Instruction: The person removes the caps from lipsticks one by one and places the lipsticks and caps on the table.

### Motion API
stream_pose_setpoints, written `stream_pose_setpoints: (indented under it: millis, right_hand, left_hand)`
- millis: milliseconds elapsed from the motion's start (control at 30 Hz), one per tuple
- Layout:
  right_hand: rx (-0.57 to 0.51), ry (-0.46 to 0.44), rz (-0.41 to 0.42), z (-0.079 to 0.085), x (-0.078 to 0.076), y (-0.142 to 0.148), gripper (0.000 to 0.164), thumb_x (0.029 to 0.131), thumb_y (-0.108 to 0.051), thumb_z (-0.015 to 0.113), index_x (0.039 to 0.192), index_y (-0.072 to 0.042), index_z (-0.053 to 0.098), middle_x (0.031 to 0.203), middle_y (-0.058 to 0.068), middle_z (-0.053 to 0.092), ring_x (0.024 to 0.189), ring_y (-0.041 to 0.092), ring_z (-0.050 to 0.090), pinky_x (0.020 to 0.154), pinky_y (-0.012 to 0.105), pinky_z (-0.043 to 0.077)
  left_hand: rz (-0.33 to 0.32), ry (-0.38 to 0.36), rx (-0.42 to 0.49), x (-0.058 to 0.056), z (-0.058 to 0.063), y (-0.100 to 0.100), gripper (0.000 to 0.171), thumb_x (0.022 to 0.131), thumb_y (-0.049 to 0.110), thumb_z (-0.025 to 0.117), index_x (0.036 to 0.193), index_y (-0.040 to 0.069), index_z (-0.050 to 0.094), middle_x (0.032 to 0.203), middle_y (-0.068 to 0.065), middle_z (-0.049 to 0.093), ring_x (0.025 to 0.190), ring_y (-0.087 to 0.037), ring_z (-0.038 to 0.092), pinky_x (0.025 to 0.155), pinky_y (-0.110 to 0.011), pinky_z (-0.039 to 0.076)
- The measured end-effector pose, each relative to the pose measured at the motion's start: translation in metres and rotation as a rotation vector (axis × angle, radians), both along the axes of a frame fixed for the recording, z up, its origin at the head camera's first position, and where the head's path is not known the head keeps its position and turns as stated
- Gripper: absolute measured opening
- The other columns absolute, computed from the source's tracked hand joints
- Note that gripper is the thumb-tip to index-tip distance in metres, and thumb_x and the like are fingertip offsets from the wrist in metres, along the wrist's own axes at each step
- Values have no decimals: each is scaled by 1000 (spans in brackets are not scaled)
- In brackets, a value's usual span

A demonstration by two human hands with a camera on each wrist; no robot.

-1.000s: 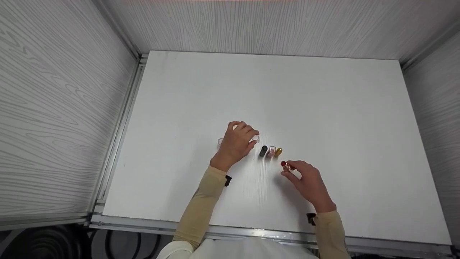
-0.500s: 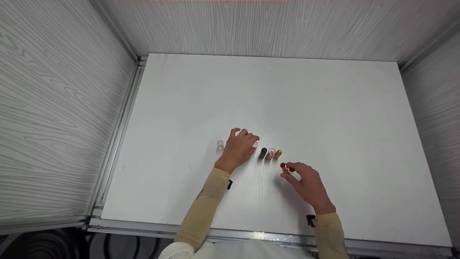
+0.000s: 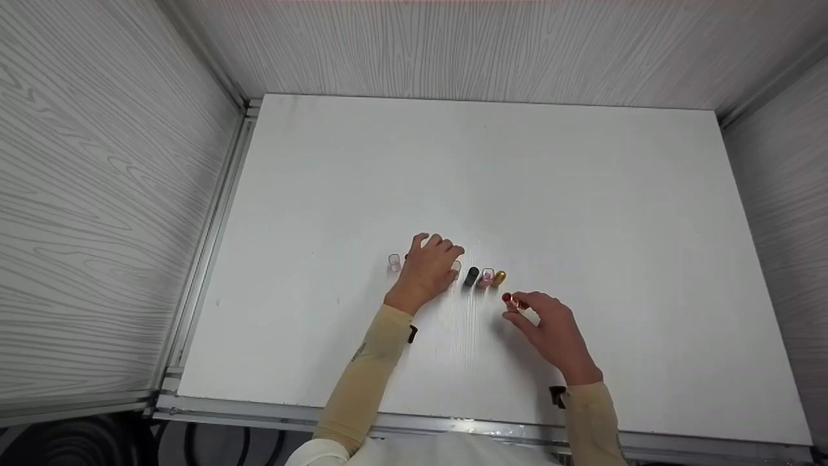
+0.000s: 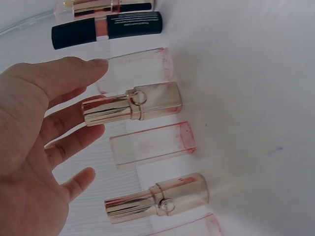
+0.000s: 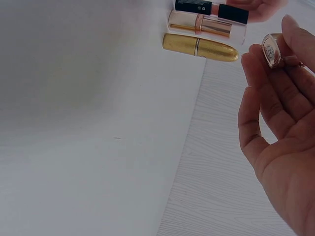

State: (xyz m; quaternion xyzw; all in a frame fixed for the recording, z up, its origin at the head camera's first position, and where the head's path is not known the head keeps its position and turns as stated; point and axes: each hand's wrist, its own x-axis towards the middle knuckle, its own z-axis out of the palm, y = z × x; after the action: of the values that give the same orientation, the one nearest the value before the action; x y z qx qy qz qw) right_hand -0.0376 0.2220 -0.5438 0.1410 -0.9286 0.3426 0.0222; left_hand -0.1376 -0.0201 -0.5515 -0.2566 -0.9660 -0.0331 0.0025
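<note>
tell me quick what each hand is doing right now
Left hand: open, fingers straight, fingertips at a rose-gold lipstick on the table.
Right hand: pinching a red lipstick at the fingertips.

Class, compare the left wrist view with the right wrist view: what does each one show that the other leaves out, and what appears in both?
Only the left wrist view shows the left hand, fingers spread over two rose-gold lipsticks and the clear pink-tinted caps lying beside them.

Only the right wrist view shows the right hand pinching a small lipstick at its fingertips, plus the gold lipstick lying on the table.

Both show the black lipstick and the white table.
</note>
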Motion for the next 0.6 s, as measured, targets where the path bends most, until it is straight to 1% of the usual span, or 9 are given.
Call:
stream_pose_setpoints:
  millis: [100, 200, 300, 367, 433, 500, 567, 600]
  right_hand:
    - [4, -5, -5, -1, 1, 0, 32, 79, -28, 74, 109, -20, 66, 95, -9, 66, 89, 7, 59, 78, 35, 48]
    - [8, -15, -8, 0, 0, -1, 32, 79, -29, 73, 109, -20, 66, 96, -9, 66, 89, 7, 59, 79, 35, 48]
    - [11, -22, -8, 1, -1, -2, 33, 79, -30, 73, 109, -20, 66, 96, -9, 66, 90, 8, 59, 79, 35, 48]
    - [9, -14, -4, 1, 0, -3, 33, 78, -28, 74, 109, -19, 66, 96, -9, 66, 89, 8, 59, 79, 35, 48]
    - [6, 15, 8, 1, -1, -3, 34, 78, -28, 75, 109, -19, 66, 95, -9, 66, 89, 7, 59, 78, 35, 48]
    - [-2, 53, 30, 1, -1, -4, 34, 77, -25, 76, 108, -18, 66, 94, -9, 66, 88, 7, 59, 78, 34, 48]
    - [-10, 88, 55, 1, -2, -5, 34, 76, -24, 77, 108, -19, 66, 94, -10, 65, 88, 7, 58, 77, 33, 48]
    - [-15, 100, 69, 1, -2, -6, 34, 76, -23, 77, 108, -19, 66, 94, -11, 65, 88, 7, 59, 77, 33, 47]
  left_hand:
    - [1, -3, 5, 3, 9, -2, 38, 85, 38, 65, 121, 27, 57, 114, 7, 61, 111, -14, 50, 105, -43, 28]
    - [0, 17, 15, 4, 21, -5, 37, 85, 38, 65, 120, 26, 58, 114, 7, 61, 111, -14, 50, 104, -43, 29]
    - [-11, 77, 58, 10, 34, -7, 32, 86, 37, 64, 116, 25, 61, 110, 7, 63, 109, -15, 51, 102, -42, 31]
    - [-35, 134, 118, 15, 44, -6, 28, 87, 36, 63, 112, 23, 63, 106, 7, 64, 106, -15, 53, 101, -41, 33]
    - [-79, 188, 215, 21, 53, -5, 24, 87, 34, 63, 107, 22, 66, 102, 6, 65, 102, -14, 54, 98, -40, 36]
    - [-143, 214, 328, 28, 61, -1, 21, 88, 35, 61, 103, 21, 67, 97, 7, 66, 98, -13, 56, 96, -39, 37]
    - [-222, 205, 424, 35, 67, 3, 22, 87, 37, 62, 100, 20, 68, 94, 7, 67, 94, -12, 57, 93, -38, 38]
    - [-259, 193, 452, 39, 68, 5, 23, 86, 38, 62, 100, 20, 68, 94, 7, 67, 94, -11, 57, 93, -37, 39]
